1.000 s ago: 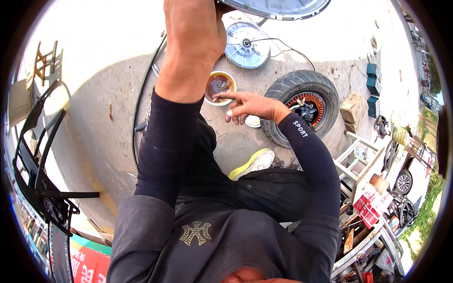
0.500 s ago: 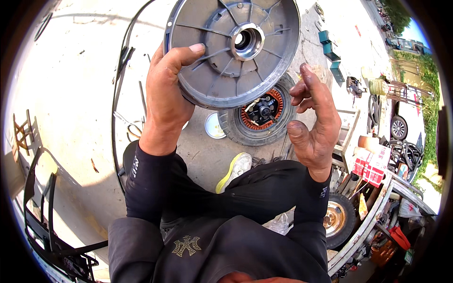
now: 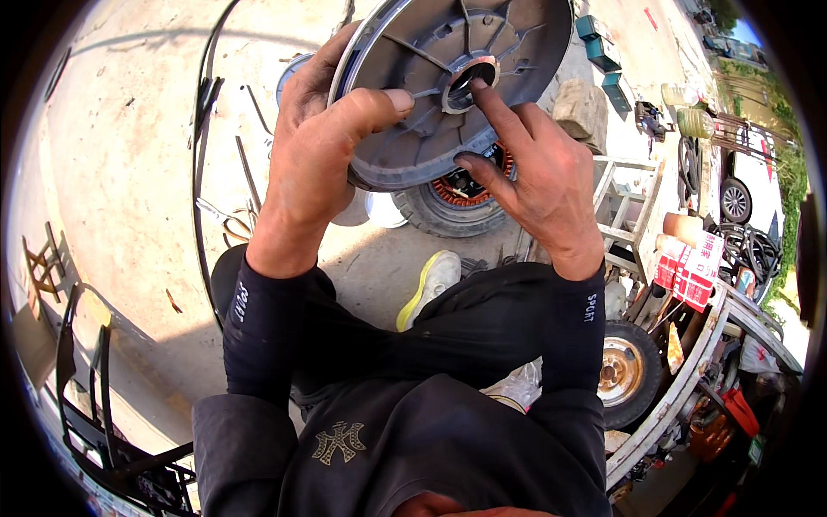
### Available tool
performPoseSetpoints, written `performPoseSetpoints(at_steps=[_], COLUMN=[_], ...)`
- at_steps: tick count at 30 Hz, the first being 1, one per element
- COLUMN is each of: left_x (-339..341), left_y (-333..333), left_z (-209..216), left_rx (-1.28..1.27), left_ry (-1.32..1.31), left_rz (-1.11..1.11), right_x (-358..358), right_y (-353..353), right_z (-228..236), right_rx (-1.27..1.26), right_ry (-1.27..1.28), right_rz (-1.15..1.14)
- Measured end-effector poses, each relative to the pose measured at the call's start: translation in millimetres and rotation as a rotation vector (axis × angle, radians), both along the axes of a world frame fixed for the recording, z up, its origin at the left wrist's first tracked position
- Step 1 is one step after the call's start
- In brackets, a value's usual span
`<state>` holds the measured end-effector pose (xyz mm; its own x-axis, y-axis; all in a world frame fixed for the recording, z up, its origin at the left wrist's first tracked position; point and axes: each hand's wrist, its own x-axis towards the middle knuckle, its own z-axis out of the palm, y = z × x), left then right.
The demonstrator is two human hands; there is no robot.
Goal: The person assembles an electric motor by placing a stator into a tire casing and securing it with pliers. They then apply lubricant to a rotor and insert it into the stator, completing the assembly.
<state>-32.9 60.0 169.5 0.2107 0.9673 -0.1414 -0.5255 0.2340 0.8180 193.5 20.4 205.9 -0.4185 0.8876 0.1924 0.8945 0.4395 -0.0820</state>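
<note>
My left hand grips the left rim of a round grey metal motor end cover, its thumb over the ribbed face and its fingers behind. The cover is tilted, its ribbed side toward me. Over it, my right hand has its index fingertip at the central bearing bore. Its thumb is spread away from the index finger, close to the cover's lower rim. Partly hidden below the cover lies a wheel with a black tyre and a ring of copper windings.
Scissors, thin rods and a long black cable lie on the concrete at left. To the right stand a metal frame, a red-and-white box, a rusty-rimmed wheel and a cart of scrap.
My right hand has moved left from beside the cover, bringing its index finger to the central bore. The cover has tilted and shifted slightly up and to the right in view.
</note>
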Motion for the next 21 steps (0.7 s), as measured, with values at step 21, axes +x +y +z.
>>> performPoseSetpoints(at_steps=[21], left_x=[-7.1], left_y=[-0.8], left_z=[8.1], left_rx=[0.031], left_ry=[0.069], left_rz=[0.066], right_x=[-27.9], right_y=[-14.5], right_z=[-9.3], right_rx=[-0.562], right_ry=[0.413], right_rz=[-0.097])
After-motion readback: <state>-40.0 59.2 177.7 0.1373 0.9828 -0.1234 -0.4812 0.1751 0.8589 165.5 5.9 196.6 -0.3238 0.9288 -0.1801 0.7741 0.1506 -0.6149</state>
